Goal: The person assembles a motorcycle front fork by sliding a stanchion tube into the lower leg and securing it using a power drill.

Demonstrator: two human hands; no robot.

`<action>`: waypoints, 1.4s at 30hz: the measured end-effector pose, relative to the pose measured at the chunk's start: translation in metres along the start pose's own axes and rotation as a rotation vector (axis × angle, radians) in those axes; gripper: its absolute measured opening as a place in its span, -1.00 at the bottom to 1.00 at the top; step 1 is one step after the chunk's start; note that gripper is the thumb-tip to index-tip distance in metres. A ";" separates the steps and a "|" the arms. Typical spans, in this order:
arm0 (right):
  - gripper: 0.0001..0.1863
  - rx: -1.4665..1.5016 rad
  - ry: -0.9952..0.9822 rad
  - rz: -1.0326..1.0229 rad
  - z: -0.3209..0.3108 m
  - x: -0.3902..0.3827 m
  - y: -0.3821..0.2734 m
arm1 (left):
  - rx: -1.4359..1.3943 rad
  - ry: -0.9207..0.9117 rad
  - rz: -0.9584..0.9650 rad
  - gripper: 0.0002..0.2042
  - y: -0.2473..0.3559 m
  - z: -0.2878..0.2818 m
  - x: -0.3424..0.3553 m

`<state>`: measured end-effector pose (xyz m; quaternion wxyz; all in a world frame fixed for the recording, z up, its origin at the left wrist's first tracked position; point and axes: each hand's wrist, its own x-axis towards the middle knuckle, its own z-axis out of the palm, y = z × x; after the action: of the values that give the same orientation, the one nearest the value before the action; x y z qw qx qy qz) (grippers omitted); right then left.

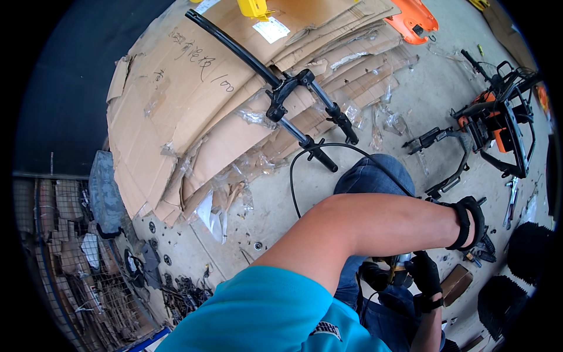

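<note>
Head view: closest in, low and just right of centre, the right hand [427,274] wears a black glove and is curled down against a small dark tool with a yellowish body [394,267] that sits over the person's lap. Its fingers look closed on the tool, though the grip itself is partly hidden by the knee and the sleeve.

Above it the left forearm crosses the picture from the turquoise sleeve out to the right, ending in the left hand [472,226], also black-gloved. That hand is bent away from the camera, so I cannot tell whether it is spread or shut, nor what it touches. It lies near a dark bracket [448,183] on the floor just beyond it.

The tool thus lies directly under the right hand and below the left wrist; the right hand is plainly the nearer.

Farther out, past the jeans-clad knee [375,176], a thin black cable [296,176] loops across the concrete floor [275,205]. Beyond that, up and to the left of both hands, a black handlebar and fork assembly [293,88] lies on flattened cardboard [176,100], its long axis running diagonally from upper left to lower right. Off to the right of the left hand stands an orange and black frame [498,126].
</note>
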<state>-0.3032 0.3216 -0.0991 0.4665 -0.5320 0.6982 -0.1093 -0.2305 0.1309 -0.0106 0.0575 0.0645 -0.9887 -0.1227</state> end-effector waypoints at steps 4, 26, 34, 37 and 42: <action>-0.52 -0.067 0.001 -0.058 0.000 0.000 0.007 | -0.005 0.016 0.007 -0.72 0.000 0.002 0.002; -0.59 -0.064 0.017 -0.044 0.001 -0.002 -0.004 | -0.041 0.000 -0.027 -0.72 0.003 -0.009 -0.010; -0.61 -0.095 0.053 -0.031 0.002 0.000 0.005 | -0.094 -0.026 -0.052 -0.73 -0.004 -0.011 -0.017; -0.60 -0.091 0.079 -0.001 -0.004 -0.007 -0.001 | -0.098 -0.146 0.012 -0.75 -0.004 -0.033 -0.023; -0.60 -0.096 0.091 0.019 -0.002 -0.006 -0.001 | -0.060 -0.248 -0.014 -0.78 -0.003 -0.038 -0.032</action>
<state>-0.3041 0.3261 -0.0941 0.4090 -0.5417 0.7281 -0.0954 -0.1941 0.1236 0.0223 -0.0642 0.0538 -0.9836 -0.1598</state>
